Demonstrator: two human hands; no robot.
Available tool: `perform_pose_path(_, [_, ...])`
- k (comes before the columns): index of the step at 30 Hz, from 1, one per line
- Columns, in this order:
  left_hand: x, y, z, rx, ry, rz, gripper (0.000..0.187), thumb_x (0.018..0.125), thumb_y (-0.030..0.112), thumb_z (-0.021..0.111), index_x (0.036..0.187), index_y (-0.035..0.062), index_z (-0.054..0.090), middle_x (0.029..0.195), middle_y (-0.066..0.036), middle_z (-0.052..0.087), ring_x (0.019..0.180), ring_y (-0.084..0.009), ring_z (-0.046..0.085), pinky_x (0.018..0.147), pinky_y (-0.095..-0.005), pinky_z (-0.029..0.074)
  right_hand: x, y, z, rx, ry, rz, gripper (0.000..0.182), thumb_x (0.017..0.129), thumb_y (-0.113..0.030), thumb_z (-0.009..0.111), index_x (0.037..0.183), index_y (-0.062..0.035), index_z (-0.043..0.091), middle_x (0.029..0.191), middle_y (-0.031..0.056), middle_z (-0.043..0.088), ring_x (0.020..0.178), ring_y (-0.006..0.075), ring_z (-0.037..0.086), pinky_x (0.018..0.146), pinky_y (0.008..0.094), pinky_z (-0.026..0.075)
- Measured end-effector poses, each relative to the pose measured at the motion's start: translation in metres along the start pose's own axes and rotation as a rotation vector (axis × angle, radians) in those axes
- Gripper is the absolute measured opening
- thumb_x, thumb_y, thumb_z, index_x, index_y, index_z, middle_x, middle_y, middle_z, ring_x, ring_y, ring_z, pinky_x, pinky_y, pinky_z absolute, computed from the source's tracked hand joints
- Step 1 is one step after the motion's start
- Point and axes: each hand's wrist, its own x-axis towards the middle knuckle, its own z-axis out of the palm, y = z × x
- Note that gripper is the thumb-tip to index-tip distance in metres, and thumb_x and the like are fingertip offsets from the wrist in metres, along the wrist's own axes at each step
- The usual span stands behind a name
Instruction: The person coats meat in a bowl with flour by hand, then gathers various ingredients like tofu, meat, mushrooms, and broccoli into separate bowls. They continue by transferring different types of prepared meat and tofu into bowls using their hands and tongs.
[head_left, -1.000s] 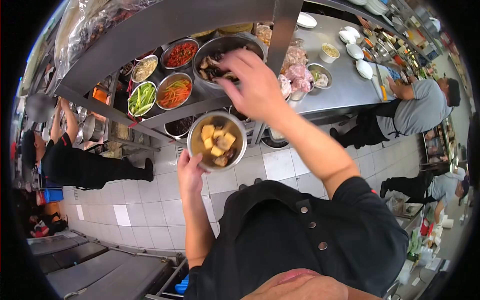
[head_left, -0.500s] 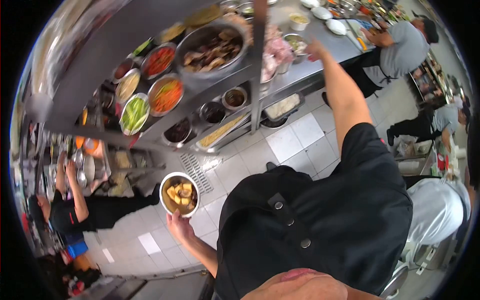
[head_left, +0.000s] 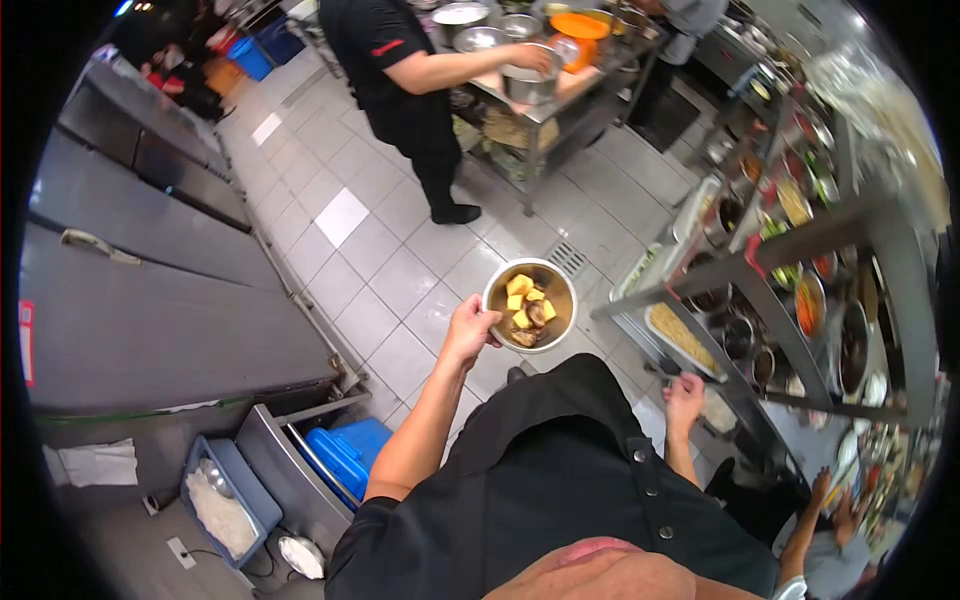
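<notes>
My left hand (head_left: 472,332) grips the rim of a round metal bowl (head_left: 567,318), its thumb over the edge. Yellow cubes (head_left: 520,287) and brown mushroom-like pieces (head_left: 537,313) lie in the bottom of the bowl. It is held out in front of me above the tiled floor. My right hand (head_left: 685,398) is low beside the steel rack, fingers loosely bent and apart, with nothing visible in it. Closest to that hand is a long tray of pale yellow strips (head_left: 680,338) on the rack.
Steel shelving (head_left: 780,285) with several food containers stands at the right. Ahead, a co-worker in black (head_left: 400,90) reaches into a pot (head_left: 528,85) on a steel table. Grey refrigerator doors (head_left: 150,310) line the left. A blue-grey bin of rice-like white food (head_left: 225,510) sits lower left.
My view has swung left, toward the refrigerators and the co-worker. My right hand has dropped from the counter's containers to beside the rack. The bowl remains in my left hand.
</notes>
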Motion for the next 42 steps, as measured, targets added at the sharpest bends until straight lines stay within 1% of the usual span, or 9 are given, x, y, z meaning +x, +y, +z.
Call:
perform_pose_path(3, [0.031, 0.016, -0.03, -0.006, 0.013, 0.011, 0.012, 0.088, 0.006, 0.063, 0.091, 0.0055, 0.052, 0.073, -0.008, 0.062, 0.052, -0.0156, 0.061, 0.045, -0.0283, 0.052, 0.023, -0.125, 0.134, 0.026, -0.622, -0.033, 0.022, 0.097, -0.015, 0.065, 0.113, 0.0004, 0.063, 0.094, 0.0081, 0.067, 0.074, 0.0153, 0.067, 0.065, 0.0287, 0.057])
perform_pose_path(8, [0.088, 0.04, -0.099, -0.029, 0.044, 0.041, 0.012, 0.088, 0.007, 0.063, 0.094, 0.0056, 0.053, 0.076, -0.006, 0.062, 0.055, -0.0148, 0.061, 0.047, -0.0285, 0.052, 0.027, -0.252, 0.324, 0.114, -1.194, 0.089, 0.018, 0.097, -0.018, 0.065, 0.104, -0.001, 0.063, 0.088, 0.0073, 0.067, 0.068, 0.0153, 0.067, 0.061, 0.027, 0.055])
perform_pose_path(11, [0.108, 0.069, -0.154, -0.056, 0.116, 0.052, 0.015, 0.088, 0.008, 0.064, 0.1, 0.0057, 0.055, 0.079, -0.005, 0.062, 0.058, -0.0142, 0.062, 0.049, -0.0282, 0.053, 0.034, -0.254, 0.445, -0.035, -1.33, -0.019, 0.018, 0.093, -0.017, 0.068, 0.085, -0.0026, 0.06, 0.071, 0.0029, 0.062, 0.066, 0.0114, 0.064, 0.055, 0.028, 0.051])
perform_pose_path(15, [0.105, 0.113, -0.242, -0.046, 0.355, 0.085, 0.014, 0.09, 0.01, 0.064, 0.097, 0.005, 0.053, 0.078, -0.008, 0.065, 0.057, -0.0153, 0.064, 0.048, -0.0278, 0.052, 0.003, -0.297, 0.579, -0.064, -1.495, 0.034, 0.016, 0.085, -0.012, 0.069, 0.082, 0.0008, 0.061, 0.072, 0.0066, 0.065, 0.06, 0.0141, 0.064, 0.054, 0.0308, 0.053])
perform_pose_path(19, [0.086, 0.158, -0.325, -0.274, 0.491, 0.162, 0.021, 0.098, 0.023, 0.064, 0.104, 0.0068, 0.053, 0.087, -0.007, 0.065, 0.064, -0.0149, 0.066, 0.052, -0.0262, 0.056, -0.051, -0.346, 0.704, -0.11, -1.581, -0.043, 0.011, 0.082, -0.006, 0.064, 0.086, 0.0046, 0.064, 0.071, 0.0087, 0.065, 0.062, 0.0166, 0.066, 0.055, 0.033, 0.054])
perform_pose_path(24, [0.084, 0.163, -0.445, -0.264, 0.781, 0.069, 0.037, 0.1, 0.022, 0.062, 0.127, -0.0003, 0.051, 0.122, -0.015, 0.059, 0.068, -0.0184, 0.068, 0.055, -0.0274, 0.055, -0.101, -0.381, 0.843, -0.062, -1.613, 0.043, 0.007, 0.082, -0.004, 0.063, 0.079, 0.0011, 0.061, 0.071, 0.0078, 0.063, 0.06, 0.0166, 0.064, 0.053, 0.0315, 0.054])
perform_pose_path(29, [0.116, 0.147, -0.61, -0.233, 0.913, -0.092, 0.046, 0.1, 0.022, 0.061, 0.137, 0.0001, 0.046, 0.126, -0.015, 0.059, 0.067, -0.0179, 0.067, 0.057, -0.0298, 0.056, -0.127, -0.386, 0.987, -0.062, -1.512, 0.06, 0.008, 0.082, -0.004, 0.062, 0.087, 0.002, 0.065, 0.075, 0.0082, 0.065, 0.063, 0.0158, 0.065, 0.053, 0.0298, 0.055])
perform_pose_path(33, [0.182, 0.189, -0.757, -0.157, 0.905, -0.122, 0.044, 0.099, 0.021, 0.061, 0.136, 0.0005, 0.048, 0.124, -0.013, 0.06, 0.067, -0.0165, 0.066, 0.057, -0.0288, 0.055, -0.149, -0.428, 1.099, 0.005, -1.357, 0.167, 0.012, 0.082, -0.004, 0.061, 0.091, 0.0024, 0.065, 0.078, 0.0077, 0.066, 0.065, 0.0162, 0.065, 0.054, 0.029, 0.054])
perform_pose_path(42, [0.44, 0.378, -0.949, 0.133, 0.617, -0.033, 0.044, 0.097, 0.018, 0.062, 0.135, -0.0011, 0.051, 0.127, -0.016, 0.06, 0.074, -0.0161, 0.067, 0.058, -0.028, 0.054, -0.109, -0.561, 1.336, 0.303, -1.002, 0.219, 0.01, 0.087, -0.008, 0.059, 0.092, 0.0002, 0.064, 0.078, 0.0077, 0.066, 0.062, 0.016, 0.063, 0.055, 0.0293, 0.054])
